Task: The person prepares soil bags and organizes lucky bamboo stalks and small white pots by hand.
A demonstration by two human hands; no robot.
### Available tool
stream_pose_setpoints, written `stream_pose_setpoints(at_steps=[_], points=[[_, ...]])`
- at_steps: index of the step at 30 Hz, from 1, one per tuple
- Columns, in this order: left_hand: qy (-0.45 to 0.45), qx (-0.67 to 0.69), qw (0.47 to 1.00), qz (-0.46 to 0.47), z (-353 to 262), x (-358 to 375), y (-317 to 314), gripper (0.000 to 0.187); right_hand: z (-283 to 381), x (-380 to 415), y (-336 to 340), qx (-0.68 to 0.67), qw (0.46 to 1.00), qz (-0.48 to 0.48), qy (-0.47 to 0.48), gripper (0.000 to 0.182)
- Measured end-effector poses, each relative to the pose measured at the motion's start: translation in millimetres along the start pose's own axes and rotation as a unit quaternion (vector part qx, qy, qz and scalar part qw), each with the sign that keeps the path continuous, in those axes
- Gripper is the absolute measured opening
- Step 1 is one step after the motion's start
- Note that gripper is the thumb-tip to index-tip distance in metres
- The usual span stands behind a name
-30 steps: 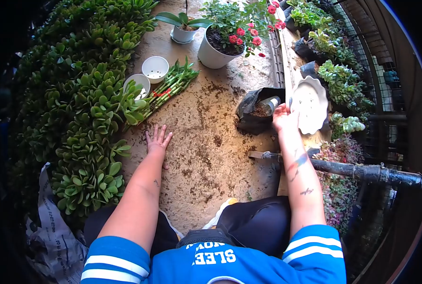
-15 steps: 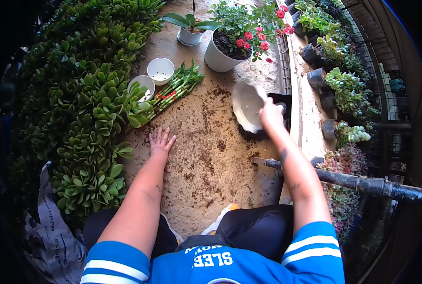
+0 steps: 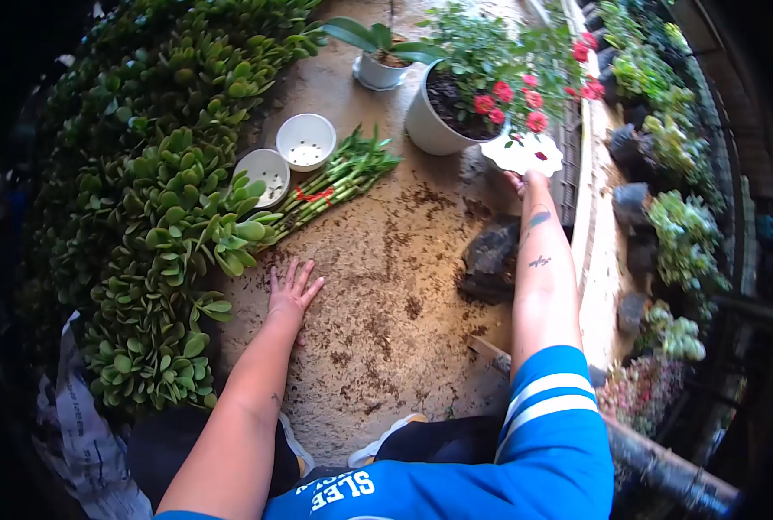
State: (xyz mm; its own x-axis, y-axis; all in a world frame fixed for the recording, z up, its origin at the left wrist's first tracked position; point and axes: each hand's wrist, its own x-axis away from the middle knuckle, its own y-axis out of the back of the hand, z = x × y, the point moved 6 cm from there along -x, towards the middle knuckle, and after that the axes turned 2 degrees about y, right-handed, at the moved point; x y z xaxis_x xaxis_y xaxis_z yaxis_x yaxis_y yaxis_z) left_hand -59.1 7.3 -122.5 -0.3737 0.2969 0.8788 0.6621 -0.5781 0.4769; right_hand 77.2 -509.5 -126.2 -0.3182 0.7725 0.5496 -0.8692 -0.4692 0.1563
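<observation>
Beside the leafy hedge [image 3: 152, 251], on soil-strewn ground [image 3: 378, 347], a white pot [image 3: 431, 120] holds red roses [image 3: 503, 92], a wavy-edged dish [image 3: 501, 154] near it gripped by the right hand [image 3: 529, 180], the left hand [image 3: 291, 296] lying flat, empty, fingers spread.

Dense green succulents [image 3: 157, 217], crumpled printed sheet [image 3: 87, 442], slanting pole [image 3: 668, 468]

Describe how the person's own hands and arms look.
Both the left hand and the right hand are bare. The blue shirt has white lettering on the front and short sleeves; two white stripes ring the right sleeve. Dark tattoos mark the right forearm.
</observation>
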Motion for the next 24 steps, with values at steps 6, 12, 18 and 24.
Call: stream_pose_setpoints(at_steps=[6,12,18,24], points=[[0.012,0.009,1.000,0.018,2,-3,-1,0.133,-17,-95,-63,-0.215,0.955,0.203,0.011,0.028],[0.007,0.002,1.000,0.011,1,-4,-2,0.130,-12,72,-83,-0.220,0.946,0.237,-0.034,0.047],[0.005,-0.003,1.000,0.027,1,-2,1,0.130,-24,152,-114,-0.326,0.861,0.389,-0.040,0.045],[0.007,-0.001,0.999,0.039,1,-2,2,0.129,-17,109,-137,-0.355,0.892,0.276,-0.045,0.031]])
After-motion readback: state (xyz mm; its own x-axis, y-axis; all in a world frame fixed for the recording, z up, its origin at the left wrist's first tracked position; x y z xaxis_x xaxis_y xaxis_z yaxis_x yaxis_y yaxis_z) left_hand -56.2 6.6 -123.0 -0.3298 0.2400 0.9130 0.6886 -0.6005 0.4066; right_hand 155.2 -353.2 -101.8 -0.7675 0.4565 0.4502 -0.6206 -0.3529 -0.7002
